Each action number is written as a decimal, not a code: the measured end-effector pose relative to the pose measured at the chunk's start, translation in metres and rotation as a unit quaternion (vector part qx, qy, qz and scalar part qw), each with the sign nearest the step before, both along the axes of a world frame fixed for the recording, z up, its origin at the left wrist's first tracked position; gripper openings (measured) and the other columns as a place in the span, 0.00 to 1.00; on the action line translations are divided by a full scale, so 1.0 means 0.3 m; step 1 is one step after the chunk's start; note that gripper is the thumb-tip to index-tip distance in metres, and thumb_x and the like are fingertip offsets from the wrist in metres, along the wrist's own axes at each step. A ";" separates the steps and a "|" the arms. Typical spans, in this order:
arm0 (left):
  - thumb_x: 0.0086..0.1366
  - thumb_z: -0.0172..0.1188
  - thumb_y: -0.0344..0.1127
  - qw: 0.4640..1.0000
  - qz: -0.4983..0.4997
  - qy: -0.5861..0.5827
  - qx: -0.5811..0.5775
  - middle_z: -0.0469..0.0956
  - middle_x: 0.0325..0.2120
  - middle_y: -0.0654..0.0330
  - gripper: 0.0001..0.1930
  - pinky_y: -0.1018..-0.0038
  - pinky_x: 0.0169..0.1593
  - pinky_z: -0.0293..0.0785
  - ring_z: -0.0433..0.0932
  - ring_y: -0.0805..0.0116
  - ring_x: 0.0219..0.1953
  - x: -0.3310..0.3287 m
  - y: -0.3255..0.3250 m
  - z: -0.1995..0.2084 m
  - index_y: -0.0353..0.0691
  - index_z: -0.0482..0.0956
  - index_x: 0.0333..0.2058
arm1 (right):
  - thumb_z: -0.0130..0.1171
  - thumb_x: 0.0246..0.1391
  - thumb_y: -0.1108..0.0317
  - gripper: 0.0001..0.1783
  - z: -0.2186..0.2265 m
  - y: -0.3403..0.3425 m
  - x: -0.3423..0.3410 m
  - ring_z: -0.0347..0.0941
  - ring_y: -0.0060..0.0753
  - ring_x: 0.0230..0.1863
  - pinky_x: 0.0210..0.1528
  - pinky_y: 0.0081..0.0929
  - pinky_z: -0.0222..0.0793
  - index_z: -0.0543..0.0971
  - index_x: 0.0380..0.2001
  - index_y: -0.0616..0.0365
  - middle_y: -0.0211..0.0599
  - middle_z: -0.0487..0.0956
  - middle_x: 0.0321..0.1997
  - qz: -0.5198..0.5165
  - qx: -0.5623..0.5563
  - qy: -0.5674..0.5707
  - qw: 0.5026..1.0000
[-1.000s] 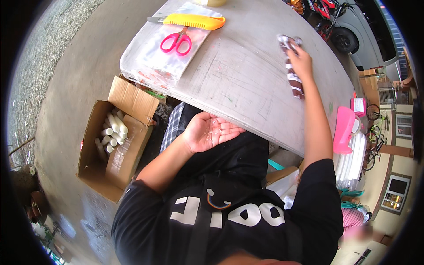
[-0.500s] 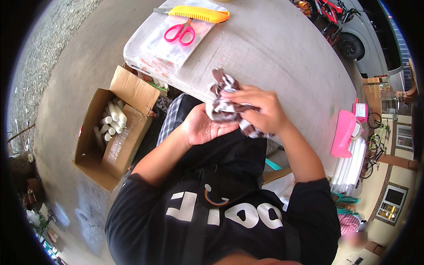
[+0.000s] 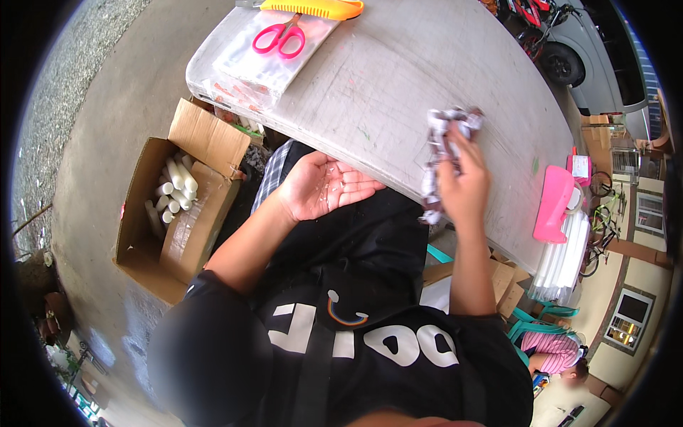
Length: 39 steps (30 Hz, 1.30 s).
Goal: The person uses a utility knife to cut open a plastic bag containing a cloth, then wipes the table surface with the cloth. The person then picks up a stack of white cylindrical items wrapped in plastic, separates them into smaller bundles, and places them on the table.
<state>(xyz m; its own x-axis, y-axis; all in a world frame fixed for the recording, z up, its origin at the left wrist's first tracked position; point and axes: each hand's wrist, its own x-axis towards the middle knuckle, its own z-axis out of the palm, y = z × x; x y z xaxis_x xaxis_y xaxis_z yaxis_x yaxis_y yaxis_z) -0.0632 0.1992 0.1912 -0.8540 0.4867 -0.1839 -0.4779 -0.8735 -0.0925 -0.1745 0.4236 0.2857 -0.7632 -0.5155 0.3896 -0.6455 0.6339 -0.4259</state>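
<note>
A crumpled brown-and-white cloth is gripped in my right hand, over the near edge of the pale grey table. Part of the cloth is smeared by motion. My left hand lies palm up just below the table edge, fingers stretched out. Small whitish bits are scattered on its palm and fingers. Farther left on the table, pink-handled scissors rest on a stack of clear plastic bags. A yellow utility knife lies beyond them, partly cut off by the picture's top.
An open cardboard box holding several white candle-like sticks stands on the floor at left. At the table's right end are a pink tape dispenser and a bundle of white sticks in clear plastic. Another person sits at lower right.
My right hand has carried the cloth away to the right, off my left palm. My left hand now lies uncovered, showing the bits on it. The view has shifted slightly.
</note>
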 end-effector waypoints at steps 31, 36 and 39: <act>0.74 0.35 0.50 0.989 0.105 0.090 0.046 0.74 0.53 0.41 0.30 0.53 0.59 0.73 0.77 0.46 0.53 0.043 -0.135 -0.074 0.27 0.66 0.57 | 0.67 0.49 0.63 0.26 0.002 -0.481 -0.077 0.65 0.39 0.68 0.67 0.35 0.63 0.79 0.54 0.56 0.43 0.73 0.64 0.356 0.034 -0.078 0.931; 0.73 0.35 0.46 0.993 0.089 0.074 -0.008 0.80 0.45 0.48 0.25 0.60 0.54 0.78 0.80 0.53 0.47 0.040 -0.128 -0.003 0.31 0.74 0.49 | 0.65 0.51 0.65 0.21 0.012 -0.327 0.064 0.77 0.40 0.55 0.57 0.35 0.71 0.81 0.47 0.63 0.48 0.80 0.52 0.406 -0.058 -0.144 0.901; 0.75 0.31 0.47 0.996 0.047 0.063 0.033 0.73 0.55 0.40 0.30 0.57 0.62 0.71 0.74 0.48 0.56 0.006 -0.081 -0.022 0.23 0.64 0.59 | 0.60 0.58 0.65 0.16 0.085 -0.133 0.080 0.77 0.27 0.40 0.45 0.26 0.72 0.80 0.45 0.65 0.39 0.82 0.39 0.170 -0.167 -0.435 0.868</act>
